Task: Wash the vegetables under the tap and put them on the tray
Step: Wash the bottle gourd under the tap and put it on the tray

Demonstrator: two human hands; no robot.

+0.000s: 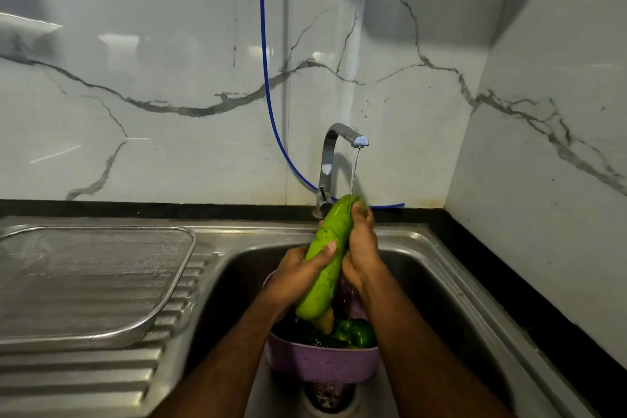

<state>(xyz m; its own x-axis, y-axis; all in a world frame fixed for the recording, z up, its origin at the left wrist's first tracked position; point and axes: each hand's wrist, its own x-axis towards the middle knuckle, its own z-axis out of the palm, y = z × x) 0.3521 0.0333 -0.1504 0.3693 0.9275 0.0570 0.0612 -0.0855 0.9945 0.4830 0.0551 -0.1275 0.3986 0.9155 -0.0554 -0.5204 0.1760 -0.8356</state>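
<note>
Both hands grip a long green gourd (327,256) over the sink (424,268): left hand (298,273) wraps its lower half, right hand (361,248) its upper end, under the tap's (339,149) stream. Mesh tray (91,278) sits left.

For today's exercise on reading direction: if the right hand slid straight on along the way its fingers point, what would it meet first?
The right hand points up along the green gourd. Going on, it would probably first enter the water stream, then reach the tap spout; depth is unclear.
</note>
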